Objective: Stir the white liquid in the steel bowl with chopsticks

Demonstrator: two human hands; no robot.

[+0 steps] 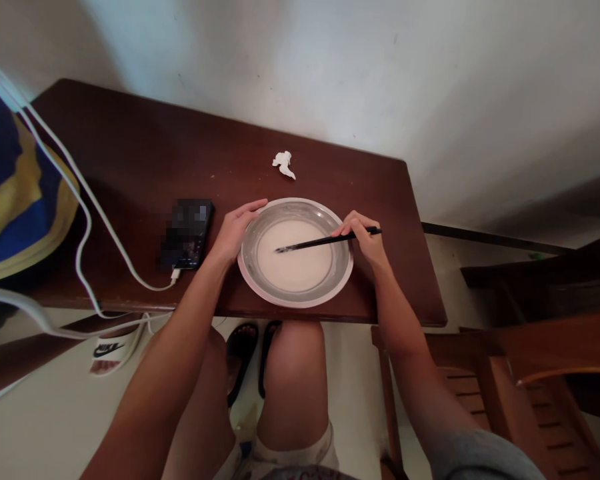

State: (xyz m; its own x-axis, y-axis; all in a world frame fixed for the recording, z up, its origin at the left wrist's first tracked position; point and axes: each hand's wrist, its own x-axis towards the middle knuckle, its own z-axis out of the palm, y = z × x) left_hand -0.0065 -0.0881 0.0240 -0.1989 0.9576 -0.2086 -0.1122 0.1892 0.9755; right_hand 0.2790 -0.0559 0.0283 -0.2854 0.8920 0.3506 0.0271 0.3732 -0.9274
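A round metal basin [341,267] with a pale rim stands near the table's front edge. White, milky liquid [297,270] fills its bottom. My left hand [234,230] holds the basin's left rim, with its fingers stretched along the edge. Above the right side of the basin, my right hand [363,233] is closed around black chopsticks [320,242]. They slant down to the left, and their tips, coated in white, reach the liquid near the middle of the basin.
The dark brown table [130,133] stands against a wall. A phone [193,233] with a white charging cable [115,237] lies left of the basin, crumpled tissue [284,164] behind it. A blue-and-yellow striped item [20,193] is at far left, a wooden chair [460,380] at right.
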